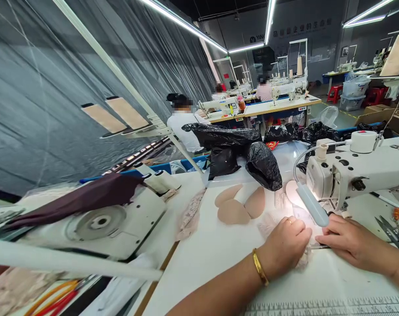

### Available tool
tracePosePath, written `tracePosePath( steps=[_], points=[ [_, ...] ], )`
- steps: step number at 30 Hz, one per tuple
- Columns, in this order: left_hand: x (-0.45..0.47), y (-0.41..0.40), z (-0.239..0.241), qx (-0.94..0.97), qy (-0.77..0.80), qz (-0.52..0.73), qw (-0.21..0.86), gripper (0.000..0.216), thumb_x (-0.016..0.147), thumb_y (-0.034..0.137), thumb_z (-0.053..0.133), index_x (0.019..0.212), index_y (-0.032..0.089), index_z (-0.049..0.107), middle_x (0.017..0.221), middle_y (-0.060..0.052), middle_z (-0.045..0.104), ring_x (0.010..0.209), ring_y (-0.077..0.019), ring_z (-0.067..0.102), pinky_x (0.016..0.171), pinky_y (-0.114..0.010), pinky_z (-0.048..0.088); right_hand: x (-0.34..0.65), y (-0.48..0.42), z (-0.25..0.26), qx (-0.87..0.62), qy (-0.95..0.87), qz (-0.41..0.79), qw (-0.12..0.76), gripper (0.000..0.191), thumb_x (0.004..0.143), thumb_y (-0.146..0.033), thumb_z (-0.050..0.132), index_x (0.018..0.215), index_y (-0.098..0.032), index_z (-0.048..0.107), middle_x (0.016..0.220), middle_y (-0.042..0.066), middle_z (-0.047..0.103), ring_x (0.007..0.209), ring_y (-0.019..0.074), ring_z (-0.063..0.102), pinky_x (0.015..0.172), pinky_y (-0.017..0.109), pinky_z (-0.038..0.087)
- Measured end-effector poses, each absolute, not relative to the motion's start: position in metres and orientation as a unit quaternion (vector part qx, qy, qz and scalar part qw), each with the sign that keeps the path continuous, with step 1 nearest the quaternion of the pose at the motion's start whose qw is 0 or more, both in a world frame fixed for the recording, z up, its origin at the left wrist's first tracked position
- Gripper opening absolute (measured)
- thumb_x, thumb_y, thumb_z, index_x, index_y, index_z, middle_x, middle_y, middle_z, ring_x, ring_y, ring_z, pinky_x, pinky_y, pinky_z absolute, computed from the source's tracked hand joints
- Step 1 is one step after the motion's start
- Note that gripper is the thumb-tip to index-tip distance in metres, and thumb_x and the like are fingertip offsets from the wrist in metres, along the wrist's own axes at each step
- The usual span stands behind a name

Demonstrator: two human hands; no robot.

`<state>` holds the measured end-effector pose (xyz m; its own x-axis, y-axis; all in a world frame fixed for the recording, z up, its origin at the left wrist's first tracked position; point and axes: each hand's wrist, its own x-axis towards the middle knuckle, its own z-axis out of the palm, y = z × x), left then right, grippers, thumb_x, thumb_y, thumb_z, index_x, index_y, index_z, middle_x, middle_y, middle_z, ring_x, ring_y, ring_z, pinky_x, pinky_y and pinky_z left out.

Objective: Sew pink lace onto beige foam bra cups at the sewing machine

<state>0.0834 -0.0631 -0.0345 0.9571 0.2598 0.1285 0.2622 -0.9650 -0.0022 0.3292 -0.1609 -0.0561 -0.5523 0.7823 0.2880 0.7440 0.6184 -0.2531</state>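
My left hand [287,241], with a ring and a gold bangle, is closed on pale pink lace fabric [268,224] in front of the sewing machine [341,171]. Part of the fabric hangs out below the fist. Close by on the right, my right hand [351,240] has its fingers bent together at the fabric's edge beside the needle area. A grey lamp [313,205] lights the spot and hides the needle and presser foot. Several beige bra cup pads [232,211] lie left of my hands.
Black plastic bags [263,164] lie along the table's back. Scissors [392,232] are at the right, and a printed ruler scale [328,306] runs along the front edge. Another machine [103,224] with dark cloth stands left. People sit at machines beyond, one in white [184,127].
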Motion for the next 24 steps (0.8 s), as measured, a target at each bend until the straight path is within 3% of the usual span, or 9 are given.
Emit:
tracePosePath(
  steps=[18, 21, 24],
  points=[
    [0.082, -0.062, -0.044, -0.987, -0.106, -0.124, -0.009, 0.006, 0.095, 0.015, 0.055, 0.095, 0.017, 0.061, 0.090, -0.004, 0.061, 0.076, -0.0186, 0.050, 0.072, -0.032, 0.040, 0.330, -0.163, -0.054, -0.437, -0.875, 0.072, 0.196, 0.026, 0.107, -0.017, 0.049, 0.126, -0.028, 0.065, 0.102, 0.005, 0.063, 0.091, 0.0217, 0.056, 0.076, 0.034, 0.046],
    [0.083, -0.061, -0.044, -0.986, -0.099, -0.132, -0.020, 0.007, 0.092, 0.011, 0.056, 0.090, 0.018, 0.058, 0.092, -0.004, 0.063, 0.077, -0.0182, 0.050, 0.069, -0.032, 0.037, 0.328, -0.162, -0.054, -0.458, -0.862, 0.075, 0.206, 0.026, 0.109, -0.024, 0.049, 0.133, -0.028, 0.060, 0.100, 0.005, 0.063, 0.093, 0.0227, 0.058, 0.078, 0.036, 0.047],
    [0.087, -0.057, -0.043, -0.988, -0.089, -0.124, -0.023, 0.013, 0.089, 0.008, 0.057, 0.082, 0.019, 0.054, 0.089, -0.003, 0.063, 0.073, -0.0171, 0.049, 0.066, -0.032, 0.034, 0.325, -0.161, -0.056, -0.491, -0.847, 0.071, 0.195, 0.021, 0.110, -0.028, 0.047, 0.124, -0.027, 0.062, 0.097, 0.005, 0.062, 0.091, 0.0237, 0.060, 0.075, 0.036, 0.047]
  ],
)
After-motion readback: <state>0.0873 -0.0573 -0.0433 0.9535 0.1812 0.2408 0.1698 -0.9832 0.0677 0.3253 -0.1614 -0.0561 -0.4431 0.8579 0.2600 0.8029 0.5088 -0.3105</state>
